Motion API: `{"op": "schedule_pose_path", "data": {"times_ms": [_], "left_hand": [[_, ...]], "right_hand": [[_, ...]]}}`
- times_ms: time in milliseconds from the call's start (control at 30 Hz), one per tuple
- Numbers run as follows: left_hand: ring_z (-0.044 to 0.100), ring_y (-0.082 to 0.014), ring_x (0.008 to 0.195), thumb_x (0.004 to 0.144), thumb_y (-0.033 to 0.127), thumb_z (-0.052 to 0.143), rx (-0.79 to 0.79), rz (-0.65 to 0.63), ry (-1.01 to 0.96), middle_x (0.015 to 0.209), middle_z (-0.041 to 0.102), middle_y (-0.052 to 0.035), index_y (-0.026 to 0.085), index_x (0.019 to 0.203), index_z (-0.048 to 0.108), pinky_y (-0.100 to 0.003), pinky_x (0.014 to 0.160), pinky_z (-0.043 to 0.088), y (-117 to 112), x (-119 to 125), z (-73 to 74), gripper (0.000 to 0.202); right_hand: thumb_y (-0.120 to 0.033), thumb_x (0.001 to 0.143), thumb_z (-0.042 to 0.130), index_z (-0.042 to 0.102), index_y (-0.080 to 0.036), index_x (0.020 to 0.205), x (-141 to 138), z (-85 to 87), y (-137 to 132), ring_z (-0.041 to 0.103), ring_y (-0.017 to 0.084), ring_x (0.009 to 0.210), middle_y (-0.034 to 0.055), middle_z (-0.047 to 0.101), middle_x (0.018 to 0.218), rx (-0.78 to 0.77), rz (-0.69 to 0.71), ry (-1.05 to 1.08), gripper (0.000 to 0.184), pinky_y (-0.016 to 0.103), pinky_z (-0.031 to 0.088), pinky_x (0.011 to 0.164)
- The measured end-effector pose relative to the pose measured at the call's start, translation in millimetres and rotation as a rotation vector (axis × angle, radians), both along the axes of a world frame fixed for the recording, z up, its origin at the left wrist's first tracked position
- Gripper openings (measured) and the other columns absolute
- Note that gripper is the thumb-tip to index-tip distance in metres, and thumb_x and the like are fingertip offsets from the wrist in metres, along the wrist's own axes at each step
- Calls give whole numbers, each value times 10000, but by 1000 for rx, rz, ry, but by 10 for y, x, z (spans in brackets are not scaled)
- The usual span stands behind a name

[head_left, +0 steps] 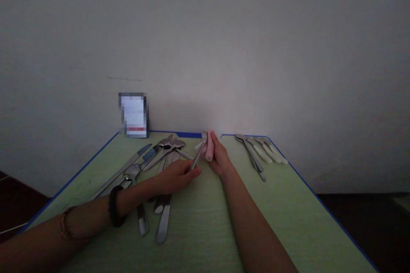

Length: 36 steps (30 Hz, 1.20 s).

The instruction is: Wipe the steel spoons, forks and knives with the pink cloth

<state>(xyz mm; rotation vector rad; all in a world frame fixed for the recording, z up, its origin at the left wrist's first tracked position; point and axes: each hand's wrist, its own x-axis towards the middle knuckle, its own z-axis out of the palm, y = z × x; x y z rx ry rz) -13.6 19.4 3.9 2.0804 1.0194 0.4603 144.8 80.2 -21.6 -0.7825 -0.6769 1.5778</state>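
Note:
My left hand (177, 175) is closed around the handle of a metal spoon (197, 155), which slants up and away. In my right hand (220, 155) is a folded pink cloth (210, 147), held against the spoon's upper end; the fingers behind it are partly hidden. Beneath and beside my left forearm lies a loose pile of metal cutlery, with a spoon (133, 172), a table knife (123, 169) and several handles (164, 222) pointing towards me. My left hand and wrist cover part of this pile.
Right of my right hand, several spoons (251, 153) and white-handled pieces of cutlery (264, 152) lie on the pale green table (198, 230) with a blue edge. A blurred upright screen (134, 115) stands at the far left corner. Behind the table rises a plain wall (205, 51).

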Motion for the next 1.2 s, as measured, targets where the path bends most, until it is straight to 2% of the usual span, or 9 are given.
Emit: {"op": "schedule_pose_path", "data": {"times_ms": [300, 433, 567, 767, 1033, 1200], "left_hand": [[440, -134, 586, 890, 491, 334, 25, -1, 15, 605, 445, 38, 207, 683, 410, -251, 588, 348, -3, -5, -9, 360], [438, -140, 600, 884, 505, 332, 25, 26, 24, 613, 453, 30, 213, 666, 394, -258, 594, 352, -6, -1, -14, 370], [433, -143, 581, 898, 529, 228, -15, 94, 22, 583, 435, 27, 221, 629, 373, -271, 589, 364, -13, 21, 5, 434], [434, -138, 569, 901, 544, 228, -24, 94, 16, 567, 430, 32, 217, 622, 386, -271, 582, 367, -13, 27, 14, 457], [466, -145, 583, 905, 488, 272, 22, 93, 50, 577, 441, 24, 213, 615, 385, -277, 604, 370, -1, 23, -5, 415], [442, -140, 550, 924, 473, 234, -20, 62, -10, 559, 454, 16, 219, 608, 389, -276, 582, 368, -19, 19, 14, 434]], "right_hand": [[-517, 684, 751, 615, -164, 714, -19, 60, -35, 504, 90, 476, -26, 593, 539, -34, -29, -9, 379, 214, 403, 469], [-533, 615, 795, 591, -166, 676, -30, 88, -85, 462, 79, 431, -32, 557, 496, -5, 38, -96, 425, 213, 375, 429], [-535, 557, 829, 575, -169, 670, -28, 84, -108, 446, 72, 414, -43, 542, 475, 26, 77, -138, 460, 205, 364, 415], [-561, 609, 790, 564, -171, 646, -22, 83, -73, 450, 71, 419, -44, 543, 475, -8, 68, -39, 452, 203, 376, 424], [-519, 739, 710, 616, -151, 692, -25, 57, -39, 481, 76, 442, -28, 589, 515, -58, 17, 23, 383, 209, 379, 448], [-452, 827, 646, 633, -167, 742, -29, 124, -45, 469, 79, 437, -40, 583, 519, -124, -1, 140, 298, 205, 374, 445]]}}
